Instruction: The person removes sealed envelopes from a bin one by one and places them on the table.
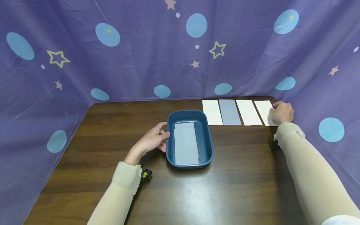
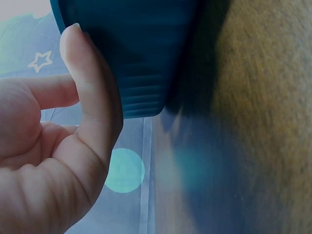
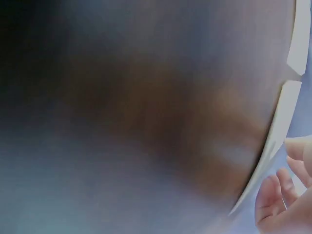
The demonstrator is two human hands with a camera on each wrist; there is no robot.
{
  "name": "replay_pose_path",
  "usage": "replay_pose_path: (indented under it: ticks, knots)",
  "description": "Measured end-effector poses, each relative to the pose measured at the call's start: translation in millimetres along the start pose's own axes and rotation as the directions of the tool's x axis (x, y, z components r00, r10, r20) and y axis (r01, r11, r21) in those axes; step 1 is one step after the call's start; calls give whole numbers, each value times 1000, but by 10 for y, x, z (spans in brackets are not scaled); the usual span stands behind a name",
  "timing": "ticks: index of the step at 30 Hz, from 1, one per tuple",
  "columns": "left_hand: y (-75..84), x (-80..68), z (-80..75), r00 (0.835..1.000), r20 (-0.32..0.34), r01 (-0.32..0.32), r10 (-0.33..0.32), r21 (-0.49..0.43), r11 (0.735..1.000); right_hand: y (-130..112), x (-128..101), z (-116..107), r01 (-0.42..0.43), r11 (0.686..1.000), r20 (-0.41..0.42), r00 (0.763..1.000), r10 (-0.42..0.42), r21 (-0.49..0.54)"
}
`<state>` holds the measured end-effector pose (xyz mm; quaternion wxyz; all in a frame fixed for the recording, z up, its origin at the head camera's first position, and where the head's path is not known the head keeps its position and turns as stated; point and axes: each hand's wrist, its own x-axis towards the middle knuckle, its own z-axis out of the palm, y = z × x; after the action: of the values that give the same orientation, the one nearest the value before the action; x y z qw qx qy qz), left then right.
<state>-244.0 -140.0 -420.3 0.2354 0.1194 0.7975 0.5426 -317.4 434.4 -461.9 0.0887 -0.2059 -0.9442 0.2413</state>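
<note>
A dark blue tray (image 1: 167,148) stands mid-table with grey sheets (image 1: 185,143) lying flat inside. My left hand (image 1: 153,139) rests against the tray's left wall with relaxed fingers. In the left wrist view the thumb (image 2: 90,92) lies straight along the tray's wall (image 2: 141,53). At the far right, my right hand (image 1: 281,112) has its fingers curled on the right edge of the rightmost white sheet (image 1: 263,110). The right wrist view shows that sheet's edge (image 3: 278,126) beside my fingertips (image 3: 275,197), blurred.
Three more sheets lie in the back-right row: white (image 1: 212,112), grey (image 1: 229,112), white (image 1: 248,112). A purple curtain (image 1: 140,56) with dots and stars closes in the brown table (image 1: 225,187) on three sides.
</note>
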Motion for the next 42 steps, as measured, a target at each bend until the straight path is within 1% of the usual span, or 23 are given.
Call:
replay_pose_path:
  ticks: [1, 3, 5, 6, 8, 10, 11, 12, 13, 14, 17, 18, 19, 20, 21, 24, 27, 29, 31, 33, 37, 39, 42]
  knots:
    - [4, 3, -1, 1000, 2, 0, 0, -2, 1000, -50, -2, 4, 16, 1000, -21, 1000, -16, 22]
    - [9, 8, -7, 1000, 1, 1, -1, -3, 1000, -223, -23, 0, 81, 993, -85, 994, -74, 83]
    - [11, 11, -15, 1000, -1, 0, 0, 1, 1000, -489, -64, -13, 202, 970, -152, 972, -181, 137]
    - [12, 12, -18, 1000, -2, -1, 1, 1, 1000, -652, -101, -28, 268, 951, -171, 955, -241, 156]
    - [13, 10, -22, 1000, -6, -3, 3, 3, 1000, -991, -197, -49, 401, 898, -198, 909, -366, 181]
    - [13, 8, -23, 1000, -7, -5, 5, 1, 1000, -1331, -345, -62, 506, 839, -175, 861, -478, 200]
    - [13, 8, -22, 1000, -6, -5, 5, -1, 1000, -1498, -442, -65, 545, 812, -146, 838, -525, 210]
    - [13, 7, -21, 1000, -6, -4, 4, -3, 1000, -1661, -550, -63, 583, 783, -110, 812, -574, 219]
    - [14, 6, -20, 1000, -6, -4, 4, -4, 1000, -1814, -660, -51, 623, 749, -69, 777, -626, 225]
    - [15, 7, -18, 1000, -8, -3, 3, -5, 1000, -1950, -772, -31, 662, 714, -20, 736, -676, 229]
    - [18, 9, -12, 1000, -12, 0, 0, -4, 1000, -2285, -1076, 76, 764, 597, 123, 587, -800, 244]
    - [19, 10, -9, 1000, -11, 0, 0, -4, 1000, -2364, -1155, 128, 788, 564, 163, 540, -826, 247]
    - [20, 11, -6, 1000, -10, 0, 0, -4, 1000, -2424, -1223, 186, 805, 537, 196, 501, -843, 252]
    - [20, 12, -3, 1000, -9, 1, -1, -4, 1000, -2467, -1277, 248, 816, 520, 223, 474, -852, 251]
    - [20, 13, 1, 1000, -6, 3, -3, -5, 1000, -2504, -1325, 309, 824, 509, 246, 455, -856, 249]
    - [19, 15, 9, 1000, 2, 7, -7, -10, 1000, -2567, -1424, 475, 835, 499, 308, 424, -852, 231]
    - [18, 14, 10, 1000, 2, 11, -11, -9, 1000, -2611, -1487, 598, 840, 502, 367, 408, -836, 208]
    - [18, 14, 9, 1000, 1, 10, -10, -10, 1000, -2634, -1521, 658, 838, 509, 402, 405, -821, 196]
    - [17, 14, 7, 1000, 0, 9, -9, -9, 1000, -2649, -1553, 701, 837, 521, 434, 411, -802, 169]
    - [14, 14, 6, 1000, 0, 9, -9, -12, 1000, -2654, -1582, 734, 835, 533, 460, 424, -780, 135]
    - [11, 14, 7, 1000, -3, 7, -7, -14, 1000, -2648, -1623, 786, 824, 562, 478, 467, -744, 69]
    - [10, 14, 8, 1000, -5, 5, -5, -13, 1000, -2645, -1641, 808, 821, 568, 472, 483, -737, 47]
    - [8, 13, 8, 1000, -5, -1, 1, -11, 1000, -2641, -1673, 829, 827, 563, 472, 488, -734, 20]
